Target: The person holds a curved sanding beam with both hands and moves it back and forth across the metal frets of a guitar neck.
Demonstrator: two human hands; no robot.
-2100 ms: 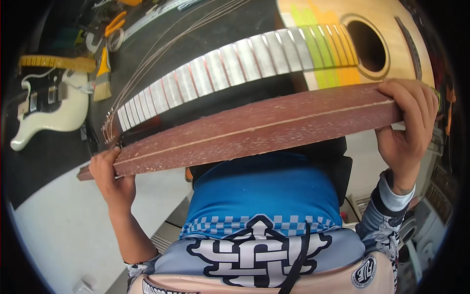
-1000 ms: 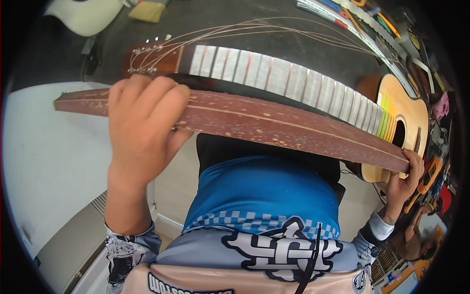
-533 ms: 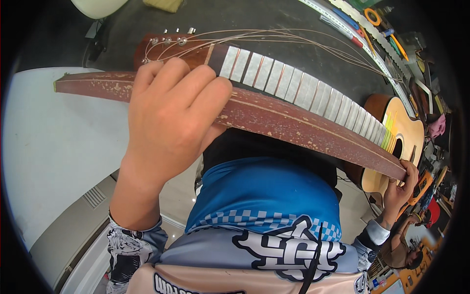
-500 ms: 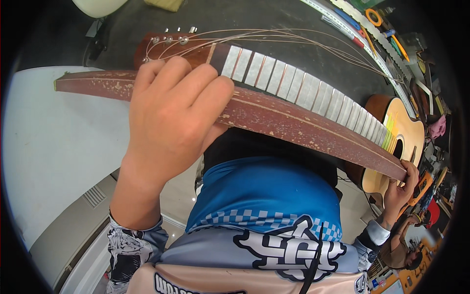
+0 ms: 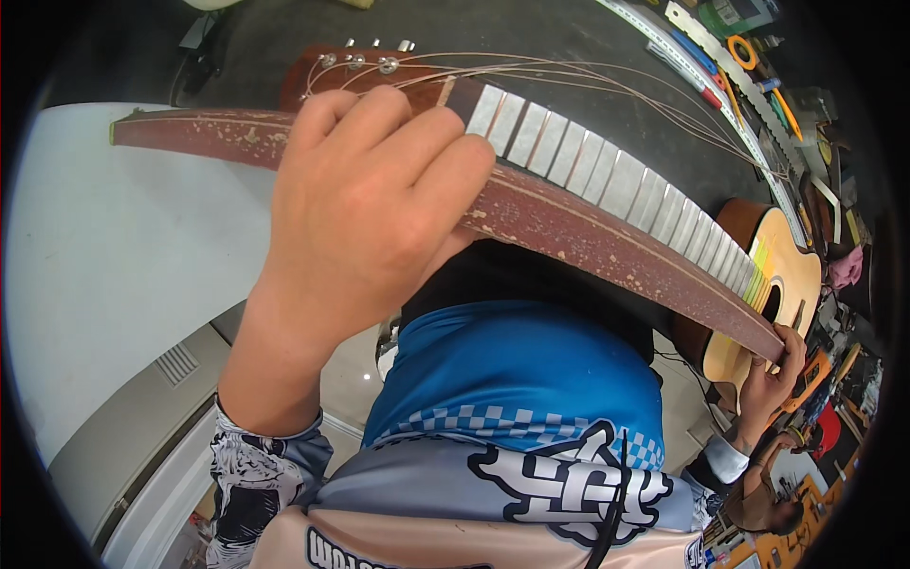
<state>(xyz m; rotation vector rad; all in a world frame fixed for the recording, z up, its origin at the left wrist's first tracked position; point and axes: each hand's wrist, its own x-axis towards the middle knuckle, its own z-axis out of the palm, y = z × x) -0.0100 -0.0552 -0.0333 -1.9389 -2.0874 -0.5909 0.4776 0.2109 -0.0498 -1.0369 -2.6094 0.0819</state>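
A long, worn reddish-brown sanding bar (image 5: 588, 242) stretches lengthwise along the neck of an acoustic guitar. My left hand (image 5: 374, 204) is closed over it near the headstock (image 5: 301, 83), fingers curled across the far side. At its other end, by the guitar body (image 5: 801, 256), my right hand (image 5: 773, 375) grips the bar with fingers and thumb. Silver strips (image 5: 597, 171) cover the fretboard between the frets, with yellow strips towards the soundhole. Slack strings (image 5: 569, 68) loop off to the far side of the neck. The bar hides part of the fretboard; its underside is out of sight.
The guitar lies on a dark bench top (image 5: 455, 33). A long metal ruler (image 5: 749, 142), orange-handled tools and a pink cloth (image 5: 846, 268) crowd the far right. A white surface (image 5: 123, 256) spreads out at left. Another person (image 5: 763, 498) is at the lower right.
The view has shifted a little, so the guitar neck and my left hand appear farther right and higher. Both hands keep their hold on the bar.
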